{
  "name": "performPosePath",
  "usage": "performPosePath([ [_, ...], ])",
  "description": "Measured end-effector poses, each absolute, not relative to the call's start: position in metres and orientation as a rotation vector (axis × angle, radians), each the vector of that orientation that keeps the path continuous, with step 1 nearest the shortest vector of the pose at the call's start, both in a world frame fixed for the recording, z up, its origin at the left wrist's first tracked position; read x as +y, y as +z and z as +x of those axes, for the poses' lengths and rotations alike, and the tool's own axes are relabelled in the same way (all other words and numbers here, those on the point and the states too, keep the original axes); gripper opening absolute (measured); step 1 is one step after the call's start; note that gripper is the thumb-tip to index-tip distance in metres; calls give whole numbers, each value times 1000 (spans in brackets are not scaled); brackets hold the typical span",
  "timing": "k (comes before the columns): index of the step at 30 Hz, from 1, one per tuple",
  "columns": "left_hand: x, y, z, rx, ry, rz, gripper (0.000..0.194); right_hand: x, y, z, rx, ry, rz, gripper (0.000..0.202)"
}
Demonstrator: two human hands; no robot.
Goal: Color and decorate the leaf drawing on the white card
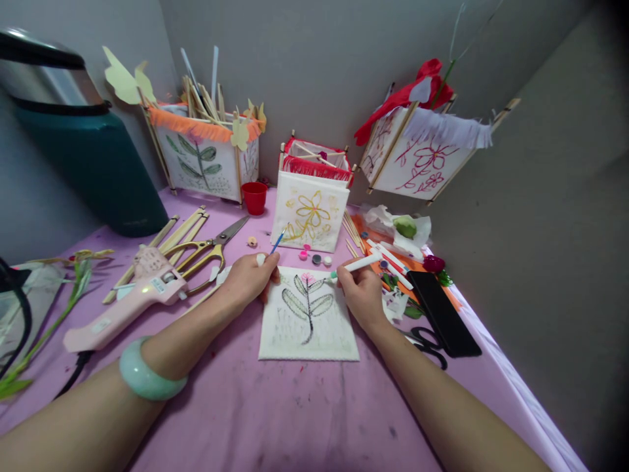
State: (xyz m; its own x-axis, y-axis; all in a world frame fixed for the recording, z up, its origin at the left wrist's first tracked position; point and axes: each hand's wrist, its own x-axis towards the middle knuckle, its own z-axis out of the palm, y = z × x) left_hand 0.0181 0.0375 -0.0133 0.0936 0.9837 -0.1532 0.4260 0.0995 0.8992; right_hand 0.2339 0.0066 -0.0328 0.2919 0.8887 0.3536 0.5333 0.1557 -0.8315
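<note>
A small white canvas [287, 341] lies flat in front of me, with a leafy stem and a pink flower drawn on it. My right hand [363, 295] is closed round a white marker [362, 263], its green end over the upper right leaf. I cannot tell whether the tip touches the canvas. At the canvas's upper left corner, my left hand [249, 278] pinches a thin blue paintbrush [278, 240], which points up and away. A small white piece shows at those fingers. Just beyond the canvas sit little pink, dark and white paint pots [317, 259].
A pink glue gun [132, 305], gold-handled scissors [216, 249] and wooden sticks lie left, before a teal bottle [93, 157]. Decorated lanterns [314, 210] stand behind, one raised at right [427, 157]. Right of the canvas are markers [393, 265], a black phone-like slab [445, 314] and black-handled scissors [428, 342].
</note>
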Motion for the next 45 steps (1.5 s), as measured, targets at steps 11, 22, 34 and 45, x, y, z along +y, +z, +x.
performPosePath([
  [11, 36, -9, 19, 1481, 763, 1465, 43, 5, -36, 233, -1498, 310, -1466, 19],
  [22, 35, -9, 20, 1453, 897, 1385, 41, 0, -27, 228, -1486, 411, -1309, 13],
  [34, 39, -13, 16, 1397, 1027, 1344, 39, -4, -20, 226, -1421, 640, -1209, 18],
  [45, 40, -8, 18, 1440, 1065, 1269, 36, 2, -22, 228, -1248, 735, -1147, 22],
])
